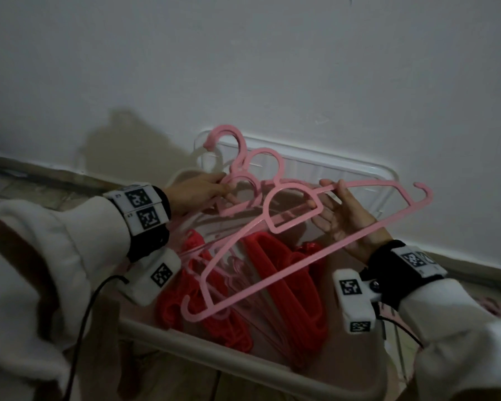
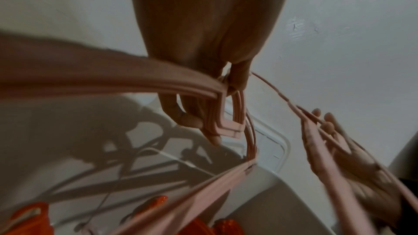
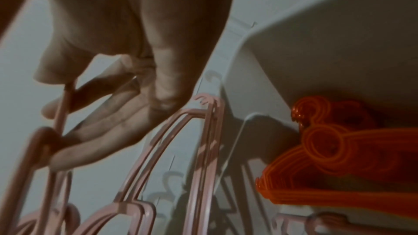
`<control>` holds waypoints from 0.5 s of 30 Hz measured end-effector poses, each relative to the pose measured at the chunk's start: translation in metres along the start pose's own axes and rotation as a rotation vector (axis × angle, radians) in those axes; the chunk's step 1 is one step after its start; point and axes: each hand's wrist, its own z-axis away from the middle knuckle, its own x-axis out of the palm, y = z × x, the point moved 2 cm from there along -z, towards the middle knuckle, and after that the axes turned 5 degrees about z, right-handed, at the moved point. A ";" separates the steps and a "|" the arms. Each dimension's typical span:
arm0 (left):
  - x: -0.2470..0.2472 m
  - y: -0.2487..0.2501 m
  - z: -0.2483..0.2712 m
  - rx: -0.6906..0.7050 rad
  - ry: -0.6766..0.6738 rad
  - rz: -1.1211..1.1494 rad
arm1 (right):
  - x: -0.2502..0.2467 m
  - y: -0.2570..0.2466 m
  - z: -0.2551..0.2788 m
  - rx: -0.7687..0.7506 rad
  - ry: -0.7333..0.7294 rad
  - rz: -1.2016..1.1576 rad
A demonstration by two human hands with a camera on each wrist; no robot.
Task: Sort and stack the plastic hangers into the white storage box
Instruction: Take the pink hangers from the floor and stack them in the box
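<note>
Hangers held: pink hangers (image 1: pixel 275 224), several pressed flat together as one bundle, hang tilted in the air above the white storage box (image 1: pixel 368 172), hooks up toward the wall, one shoulder tip low over the near rim.
Left hand: left hand (image 1: pixel 198 190) grips the bundle at the neck, just under the hooks; in the left wrist view its fingers (image 2: pixel 181 113) curl round the stacked pink bars, fingertips below them.
Right hand: right hand (image 1: pixel 342 218) lies palm up behind the upper shoulder bar; fingers long and slightly spread, with the thumb (image 1: pixel 342 188) laid over the top of the bar, so the bar runs between thumb and fingers. In the right wrist view the fingers (image 3: pixel 108 128) are nearly straight, with a thin pink bar crossing their tips.
Box contents: red hangers (image 1: pixel 284 282) lie stacked in two heaps on the box floor, with more pink hangers between them.
Box place: on the floor, its far edge close against the white wall (image 1: pixel 272 68).
Sleeves: white sleeves (image 1: pixel 70 256), with tagged wrist bands (image 1: pixel 139 206) on both arms.
</note>
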 end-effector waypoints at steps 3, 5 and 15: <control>0.005 0.000 0.002 -0.016 -0.044 0.069 | 0.001 0.005 -0.007 0.008 0.003 -0.023; 0.003 -0.002 0.003 -0.040 -0.053 0.114 | 0.002 0.007 -0.011 0.001 -0.034 -0.017; 0.013 -0.003 0.010 -0.047 -0.129 0.194 | 0.020 0.028 -0.029 0.061 -0.074 -0.048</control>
